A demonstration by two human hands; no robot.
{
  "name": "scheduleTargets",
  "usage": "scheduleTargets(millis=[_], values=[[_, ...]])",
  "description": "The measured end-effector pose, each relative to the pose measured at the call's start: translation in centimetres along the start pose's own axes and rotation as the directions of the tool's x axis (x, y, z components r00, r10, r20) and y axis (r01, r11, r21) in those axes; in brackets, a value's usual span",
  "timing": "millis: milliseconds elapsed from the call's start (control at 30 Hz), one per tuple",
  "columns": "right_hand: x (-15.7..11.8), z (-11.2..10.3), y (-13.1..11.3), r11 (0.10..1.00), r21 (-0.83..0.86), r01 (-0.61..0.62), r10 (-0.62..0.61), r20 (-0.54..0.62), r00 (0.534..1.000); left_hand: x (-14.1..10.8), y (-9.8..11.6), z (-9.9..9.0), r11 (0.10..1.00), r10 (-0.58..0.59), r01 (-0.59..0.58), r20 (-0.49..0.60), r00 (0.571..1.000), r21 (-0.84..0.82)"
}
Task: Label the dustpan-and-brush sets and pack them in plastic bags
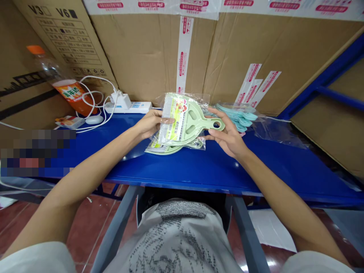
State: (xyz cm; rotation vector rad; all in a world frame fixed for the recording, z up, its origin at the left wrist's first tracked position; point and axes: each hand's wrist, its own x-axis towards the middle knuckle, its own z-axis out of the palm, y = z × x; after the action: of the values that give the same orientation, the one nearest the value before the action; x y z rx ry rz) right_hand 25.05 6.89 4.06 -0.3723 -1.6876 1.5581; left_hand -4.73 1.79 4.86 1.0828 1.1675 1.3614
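A pale green dustpan (193, 123) with a small brush and a printed card sits in a clear plastic bag between my hands, its handle pointing right. My left hand (149, 123) grips the brush side of the package, with the thumb on top. Around the handle end my right hand (227, 134) is curled, thumb and fingers on either side. Under it lies another bagged green dustpan set (163, 149), partly covered. Behind my right hand rests a stack of turquoise bagged dustpans (239, 115), their handles toward the right.
Cardboard boxes (148, 53) wall off the back of the blue table (182, 170). At the left stand an orange drink bottle (69, 91), a white power strip (142, 107) with tangled cables, a small pack (69, 121) and a white oval case (94, 120). A blue metal frame (321, 77) rises at the right.
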Motion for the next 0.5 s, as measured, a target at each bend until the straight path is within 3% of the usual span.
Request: scheduleTargets(millis=[200,333,500], values=[[0.2,-0.6,-0.4,0.998,-0.039,-0.054,0.055,0.037,0.998,0.0,-0.1,-0.3,1.0,0.0,-0.001,0.038,0.999,0.026],[0.3,-0.8,-0.3,0.998,-0.056,-0.028,0.024,-0.071,0.997,-0.1,0.0,-0.2,0.999,-0.007,0.006,0.039,0.999,0.036],[0.5,-1.3,0.0,0.993,-0.107,0.047,-0.072,-0.249,0.966,0.1,0.6,-0.7,0.999,0.046,-0.045,-0.037,0.998,0.028]])
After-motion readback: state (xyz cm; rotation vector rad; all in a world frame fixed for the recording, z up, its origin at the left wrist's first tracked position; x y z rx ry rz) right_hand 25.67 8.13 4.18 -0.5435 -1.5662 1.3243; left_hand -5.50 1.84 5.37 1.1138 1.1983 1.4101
